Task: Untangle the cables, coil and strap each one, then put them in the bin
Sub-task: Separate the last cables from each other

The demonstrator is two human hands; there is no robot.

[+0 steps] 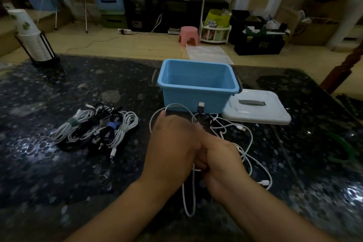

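White loose cables (231,135) lie in a tangle on the dark speckled table (59,173), just in front of the blue bin (196,84). Both hands meet over them: the left hand (172,147) has its grip pinched on a white loop, and the right hand (222,161) is curled round strands beneath. Strapped coils (96,127) sit to the left. A grey lid (257,108) rests beside the bin.

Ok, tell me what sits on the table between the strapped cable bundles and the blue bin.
Nothing: in the head view only bare dark tabletop separates the strapped bundles from the blue bin.
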